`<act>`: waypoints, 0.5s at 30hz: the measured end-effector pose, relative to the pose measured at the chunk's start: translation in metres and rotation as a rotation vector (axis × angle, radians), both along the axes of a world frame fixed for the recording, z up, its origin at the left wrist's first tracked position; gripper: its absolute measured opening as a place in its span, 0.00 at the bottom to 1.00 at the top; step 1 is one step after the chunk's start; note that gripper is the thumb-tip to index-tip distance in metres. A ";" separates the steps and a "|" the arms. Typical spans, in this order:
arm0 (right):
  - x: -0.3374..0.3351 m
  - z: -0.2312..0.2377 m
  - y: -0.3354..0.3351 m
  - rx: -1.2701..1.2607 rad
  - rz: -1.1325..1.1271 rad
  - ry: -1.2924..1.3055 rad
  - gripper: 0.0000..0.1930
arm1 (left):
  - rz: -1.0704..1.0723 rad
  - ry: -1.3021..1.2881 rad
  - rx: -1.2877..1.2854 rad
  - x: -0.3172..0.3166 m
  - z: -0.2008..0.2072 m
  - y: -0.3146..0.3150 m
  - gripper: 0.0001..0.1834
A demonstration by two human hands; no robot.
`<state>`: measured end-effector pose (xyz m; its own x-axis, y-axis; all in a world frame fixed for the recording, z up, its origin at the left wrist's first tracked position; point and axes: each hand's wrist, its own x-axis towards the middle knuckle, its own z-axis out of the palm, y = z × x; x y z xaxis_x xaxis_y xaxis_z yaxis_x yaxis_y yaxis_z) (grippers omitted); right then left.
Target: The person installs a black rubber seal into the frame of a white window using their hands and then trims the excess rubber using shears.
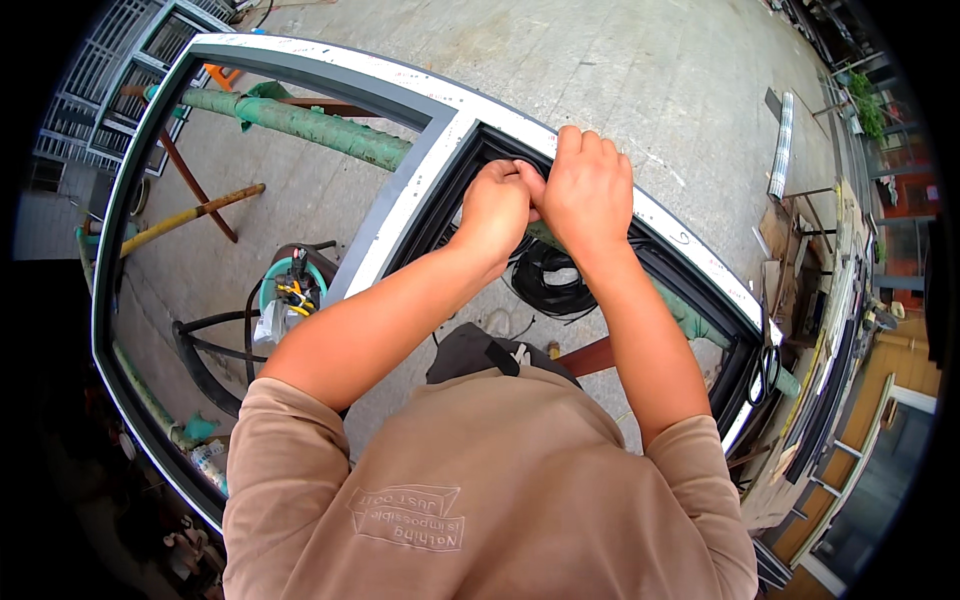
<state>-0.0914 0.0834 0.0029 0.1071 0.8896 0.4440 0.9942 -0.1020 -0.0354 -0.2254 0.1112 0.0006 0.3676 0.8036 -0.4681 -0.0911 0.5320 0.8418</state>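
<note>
A large window frame [405, 205], white-faced with grey edges, lies before me with a dividing bar between two openings. Black rubber strip [447, 196] lines the inside of its right opening. My left hand [493, 208] is closed in a pinch at that opening's far inner edge, on the strip; its fingertips are partly hidden. Close beside it, touching at the thumb, my right hand [592, 190] has its fingers bent over the far bar of the frame. What lies under its palm is hidden. Below the opening hangs or lies a coil of black strip [545, 284].
Green-wrapped supports [300, 125] run beneath the frame. Black-handled scissors [766, 374] rest at its right end. A teal bucket [268, 290] with tools and a plastic bag stands below the left opening. Metal profiles [782, 145] and boards lie at the right; metal grilles [90, 85] stand far left.
</note>
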 end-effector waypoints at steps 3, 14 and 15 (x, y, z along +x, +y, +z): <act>-0.001 0.003 0.000 -0.002 0.004 0.020 0.28 | 0.106 0.004 -0.006 0.002 -0.001 -0.001 0.19; 0.003 0.012 0.008 -0.042 0.051 0.049 0.27 | 0.164 0.032 0.058 0.005 0.000 -0.003 0.20; 0.003 0.014 0.009 -0.057 0.048 0.092 0.27 | 0.164 0.031 0.067 0.006 0.002 -0.004 0.21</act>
<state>-0.0883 0.0921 0.0168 0.1022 0.9180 0.3831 0.9907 -0.0592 -0.1224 -0.2195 0.1071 0.0026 0.2149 0.8813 -0.4208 -0.1460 0.4551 0.8784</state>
